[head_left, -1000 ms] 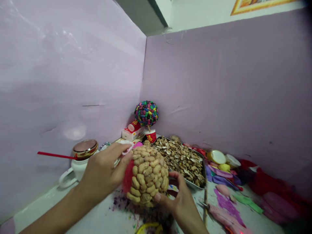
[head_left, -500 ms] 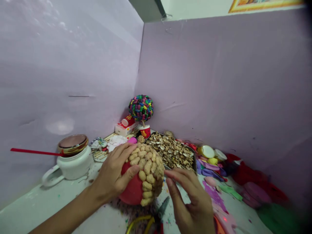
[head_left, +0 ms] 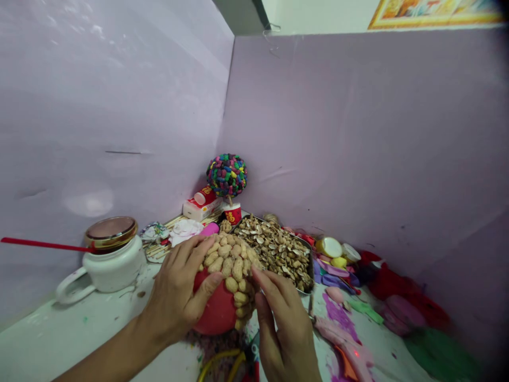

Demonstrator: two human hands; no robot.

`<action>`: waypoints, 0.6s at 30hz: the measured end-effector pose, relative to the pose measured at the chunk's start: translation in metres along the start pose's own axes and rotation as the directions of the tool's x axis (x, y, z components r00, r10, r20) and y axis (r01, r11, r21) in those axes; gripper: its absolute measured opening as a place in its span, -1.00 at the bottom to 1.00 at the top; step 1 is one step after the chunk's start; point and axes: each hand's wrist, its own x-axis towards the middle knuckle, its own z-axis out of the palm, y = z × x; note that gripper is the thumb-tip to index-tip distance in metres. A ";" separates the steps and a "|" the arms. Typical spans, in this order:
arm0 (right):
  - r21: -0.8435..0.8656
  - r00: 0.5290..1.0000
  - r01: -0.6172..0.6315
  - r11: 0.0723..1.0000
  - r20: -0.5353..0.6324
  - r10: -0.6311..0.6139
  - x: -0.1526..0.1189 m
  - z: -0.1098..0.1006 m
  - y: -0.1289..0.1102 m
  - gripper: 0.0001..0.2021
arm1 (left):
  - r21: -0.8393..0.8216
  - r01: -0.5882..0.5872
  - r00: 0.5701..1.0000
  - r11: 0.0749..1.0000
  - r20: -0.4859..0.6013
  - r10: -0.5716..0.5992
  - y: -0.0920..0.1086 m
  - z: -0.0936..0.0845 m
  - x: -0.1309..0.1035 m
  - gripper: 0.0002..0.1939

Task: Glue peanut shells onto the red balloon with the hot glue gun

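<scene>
A red ball (head_left: 217, 307) partly covered with peanut shells (head_left: 228, 260) rests low in the middle of the view. My left hand (head_left: 178, 286) lies over its left side, fingers on top and thumb across the red surface, holding it. At the right side of the ball is my right hand (head_left: 282, 323), its index fingertip against the shells and its thumb close below. Whether anything small sits between those fingertips is hidden. Behind the ball stands a tray of loose shells (head_left: 286, 254).
Left is a white mug (head_left: 115, 270) with a gold-rimmed lid and red stick. A multicoloured ball (head_left: 226, 175) stands in a red cup. Yellow-handled scissors (head_left: 218, 363) lie in front, a pink glue gun (head_left: 345, 339) at right, near deflated balloons (head_left: 338, 278).
My right hand has moved left, onto the shells on the ball. The pink glue gun shows more fully now. The view has shifted slightly.
</scene>
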 end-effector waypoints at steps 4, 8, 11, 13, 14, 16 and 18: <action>0.012 1.000 -0.020 1.000 -0.009 0.020 0.000 0.003 -0.002 -0.55 | 0.005 0.004 1.000 1.000 -0.002 -0.004 0.000 0.001 -0.001 -0.52; 0.000 1.000 -0.024 1.000 -0.002 0.024 0.000 0.006 -0.001 -0.54 | 0.002 -0.001 1.000 1.000 -0.008 0.001 0.000 0.002 -0.001 -0.52; -0.050 1.000 0.008 0.999 0.027 -0.006 -0.001 0.006 0.003 -0.51 | 0.004 0.012 1.000 1.000 -0.004 -0.012 0.000 0.001 -0.001 -0.52; -0.071 0.999 0.022 0.997 0.031 -0.020 -0.003 0.006 0.006 -0.50 | 0.005 0.020 1.000 1.000 -0.004 -0.020 0.000 0.001 -0.001 -0.52; -0.071 0.999 0.027 0.997 0.027 -0.025 -0.003 0.007 0.006 -0.51 | 0.005 0.023 1.000 1.000 -0.002 -0.022 0.000 0.001 -0.001 -0.52; -0.032 1.000 0.017 0.999 0.003 -0.017 -0.004 0.008 0.004 -0.53 | 0.005 0.021 1.000 1.000 -0.004 -0.021 -0.001 0.002 -0.001 -0.52; 0.052 0.999 -0.027 0.998 -0.024 0.028 -0.003 0.009 0.001 -0.57 | 0.005 0.018 1.000 1.000 -0.007 -0.018 -0.001 0.002 -0.002 -0.52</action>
